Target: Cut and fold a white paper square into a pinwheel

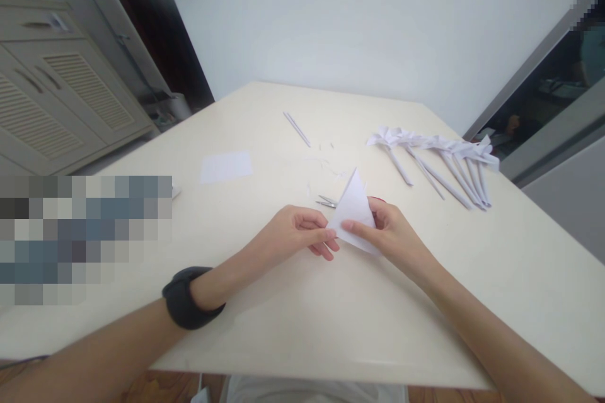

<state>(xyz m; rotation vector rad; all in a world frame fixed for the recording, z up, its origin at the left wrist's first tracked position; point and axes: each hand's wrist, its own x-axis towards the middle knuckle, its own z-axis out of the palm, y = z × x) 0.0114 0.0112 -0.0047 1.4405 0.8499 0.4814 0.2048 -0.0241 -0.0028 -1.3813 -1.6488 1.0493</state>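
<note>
A folded white paper triangle (355, 214) is held up above the table, its point toward the wall. My left hand (312, 232) pinches its lower left corner between thumb and fingers. On the opposite side, my right hand (385, 227) grips the paper, thumb on the near face and fingers behind. Just behind the paper lies a pair of scissors (327, 202), blades pointing left; the paper and my right hand hide much of it, and a bit of red handle shows.
Several white paper flowers with rolled stems (435, 145) lie in a row at the right. Farther back are thin rolled paper sticks (297, 129) and small paper scraps (331, 167). A white paper sheet (227, 167) lies at the left of the table (283, 327). The far-left area is pixelated.
</note>
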